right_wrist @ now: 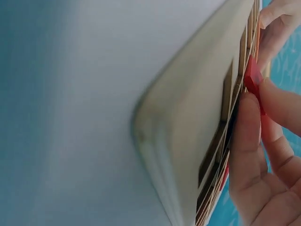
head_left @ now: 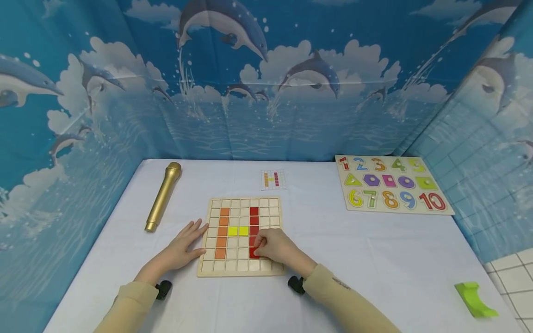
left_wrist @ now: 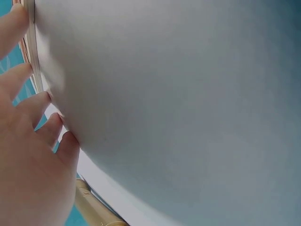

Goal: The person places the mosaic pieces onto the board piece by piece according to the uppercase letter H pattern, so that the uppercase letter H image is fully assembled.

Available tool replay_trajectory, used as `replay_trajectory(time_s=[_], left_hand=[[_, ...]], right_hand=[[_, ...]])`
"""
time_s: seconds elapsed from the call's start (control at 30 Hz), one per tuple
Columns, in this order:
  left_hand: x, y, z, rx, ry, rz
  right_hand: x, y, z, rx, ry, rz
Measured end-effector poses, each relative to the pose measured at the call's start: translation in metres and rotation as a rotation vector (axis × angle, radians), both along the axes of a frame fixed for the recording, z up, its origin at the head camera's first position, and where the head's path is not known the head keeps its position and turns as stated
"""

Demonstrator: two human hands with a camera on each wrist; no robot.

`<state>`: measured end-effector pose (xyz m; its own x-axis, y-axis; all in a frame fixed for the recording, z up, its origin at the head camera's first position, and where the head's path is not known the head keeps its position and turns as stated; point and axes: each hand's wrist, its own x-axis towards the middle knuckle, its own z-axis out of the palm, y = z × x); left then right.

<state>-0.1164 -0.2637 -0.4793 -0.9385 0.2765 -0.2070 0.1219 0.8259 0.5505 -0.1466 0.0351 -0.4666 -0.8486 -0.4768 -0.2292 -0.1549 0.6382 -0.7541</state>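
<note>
A wooden grid board lies on the table, with square tiles set in its cells. An orange column stands on the left and a red column on the right, joined by two yellow tiles. At the lower end of the red column, my right hand pinches a red tile between thumb and finger, the tile tilted in the right wrist view. Spread along the board's left edge, the fingers of my left hand are fairly straight and touch the rim.
Behind the board lies a small pattern card with a similar orange, yellow and red figure. A gold microphone is at the left. To the back right lies a number and shape puzzle; a green curved block sits near the right edge.
</note>
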Motion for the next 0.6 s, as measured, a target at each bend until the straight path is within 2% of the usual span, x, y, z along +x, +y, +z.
replay_trajectory(time_s=[0.37,0.6], left_hand=[[0.0024,-0.0009,-0.0010,-0.001,0.008,0.008],[0.0054,0.0014,0.0022,0.004,0.010,0.010]], right_hand=[[0.0063,-0.0059,0.0025,0.070,0.100,0.009],[0.0067,-0.0024,-0.0004,0.038,0.064,0.010]])
